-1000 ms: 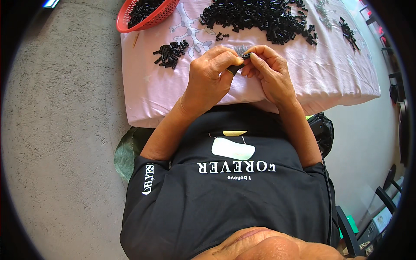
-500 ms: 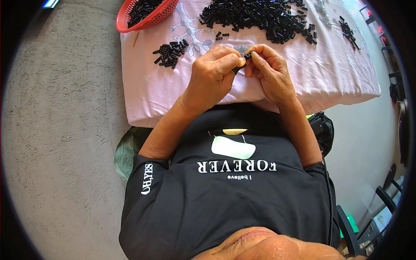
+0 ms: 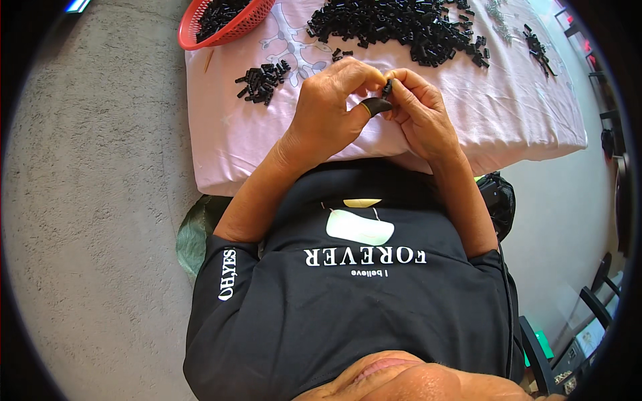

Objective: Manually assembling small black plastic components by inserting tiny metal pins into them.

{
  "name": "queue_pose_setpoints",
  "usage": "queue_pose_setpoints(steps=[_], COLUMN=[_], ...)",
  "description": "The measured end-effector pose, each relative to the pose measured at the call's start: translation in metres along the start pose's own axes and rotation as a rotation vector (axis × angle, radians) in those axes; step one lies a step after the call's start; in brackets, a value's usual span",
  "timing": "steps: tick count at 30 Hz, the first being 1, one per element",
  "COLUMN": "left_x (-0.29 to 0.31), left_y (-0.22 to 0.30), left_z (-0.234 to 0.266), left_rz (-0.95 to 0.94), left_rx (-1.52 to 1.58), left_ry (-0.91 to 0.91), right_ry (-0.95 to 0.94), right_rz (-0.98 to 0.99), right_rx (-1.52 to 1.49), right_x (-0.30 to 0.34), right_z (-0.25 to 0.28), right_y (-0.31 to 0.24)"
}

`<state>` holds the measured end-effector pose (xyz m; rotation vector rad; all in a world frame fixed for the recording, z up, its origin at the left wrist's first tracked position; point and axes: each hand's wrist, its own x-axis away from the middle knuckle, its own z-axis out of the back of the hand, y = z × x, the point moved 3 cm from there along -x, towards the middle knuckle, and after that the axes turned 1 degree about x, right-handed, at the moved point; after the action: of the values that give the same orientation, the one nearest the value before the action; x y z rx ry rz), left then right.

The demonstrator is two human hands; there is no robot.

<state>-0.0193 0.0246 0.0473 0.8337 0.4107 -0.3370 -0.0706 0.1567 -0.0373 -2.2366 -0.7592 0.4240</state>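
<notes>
Just nearside of the big black heap (image 3: pixel 401 30), a small black piece (image 3: pixel 387 88) is pinched in the fingertips of the right hand (image 3: pixel 426 117). The left hand (image 3: pixel 331 100) is held up close, capped thumb parted from forefinger; can't be told if the piece is gripped there too. Left of the heap, a smaller pile (image 3: pixel 263 83) is scattered, a red basket (image 3: pixel 235 33) parked beyond.

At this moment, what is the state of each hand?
Left hand: at the small black piece; its grip cannot be told.
Right hand: closed, pinching that piece.
</notes>
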Motion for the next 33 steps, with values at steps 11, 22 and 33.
queue_pose_setpoints(steps=[11,22,33], left_x=[-0.004,0.000,0.005], left_y=[-0.001,-0.002,-0.004], left_z=[-0.004,-0.009,-0.006], left_rz=[-0.106,-0.176,-0.181], left_rx=[-0.142,-0.219,-0.190], left_ry=[-0.095,-0.029,0.033], right_ry=[-0.059,-0.056,-0.028], right_rz=[0.003,-0.017,-0.012], right_rx=[0.054,-0.036,-0.061], right_x=[0.000,-0.001,0.000], right_z=[0.006,0.007,0.009], right_y=[0.006,0.005,0.004])
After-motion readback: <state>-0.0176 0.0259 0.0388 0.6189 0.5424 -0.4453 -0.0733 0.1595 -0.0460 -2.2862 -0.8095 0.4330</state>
